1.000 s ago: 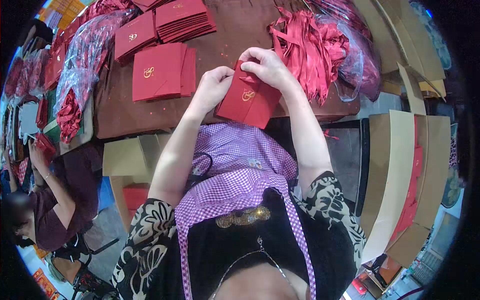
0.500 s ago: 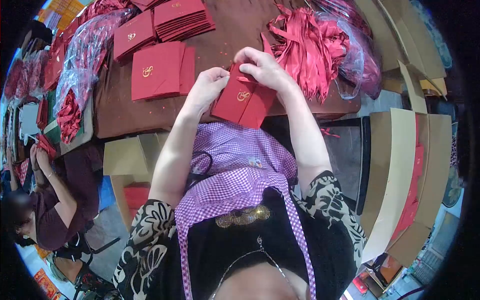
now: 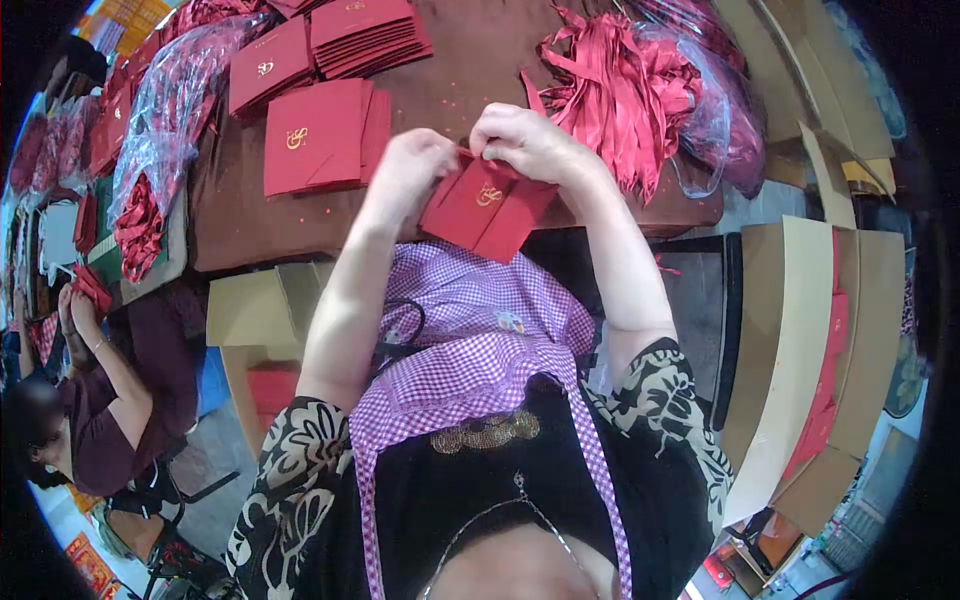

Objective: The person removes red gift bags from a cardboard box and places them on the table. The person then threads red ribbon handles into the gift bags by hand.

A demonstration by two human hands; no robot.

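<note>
A red paper bag with a gold emblem is tilted at the table's near edge, above my lap. My left hand is at its upper left edge, slightly blurred, with the fingers closed together. At the top edge my right hand pinches, thumb against fingers, with its palm over the bag's upper right side. A narrow red strip, seemingly ribbon, shows between the hands; its ends are hidden by my fingers. To the left lie flat red bags with the same emblem.
More stacked red bags stand farther back on the brown-covered table. Loose red ribbons spread at the right beside clear plastic. Cardboard boxes flank me, with red pieces inside. At left, a co-worker handles something red.
The bag has turned a little, and its emblem now sits more upright. My left hand has shifted and curled inward; my right hand has moved slightly down and right.
</note>
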